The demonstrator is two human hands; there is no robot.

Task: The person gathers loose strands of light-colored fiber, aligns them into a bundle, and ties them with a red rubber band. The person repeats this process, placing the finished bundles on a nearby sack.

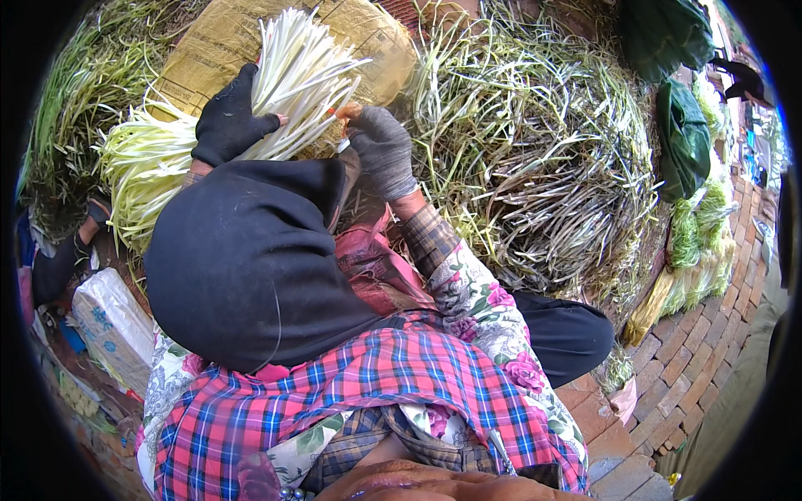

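Note:
A thick bunch of pale blanched chives (pixel 307 69) lies before me, white stalk ends pointing away. Its yellow leaves (pixel 150 156) spread to the left. My left hand (pixel 230 122), in a black fingerless glove, grips the bunch with its thumb across the stalks. My right hand (pixel 381 141), in a grey fingerless glove, is beside the stalks on the right, fingers curled. A small reddish bit shows at its fingertips, and something whitish below them; I cannot tell what either is. Under the bunch lies a yellow woven plastic sack (pixel 213 47) bearing writing.
My black-clad knee (pixel 244 263) rises close below the hands. Loose leaves and dry stalks (pixel 551 163) are heaped to the right. Green sacks (pixel 683 141) and bundled greens (pixel 702 232) line the brick paving (pixel 683 369). At far left are another person's arm (pixel 59 269) and a white package (pixel 116 322).

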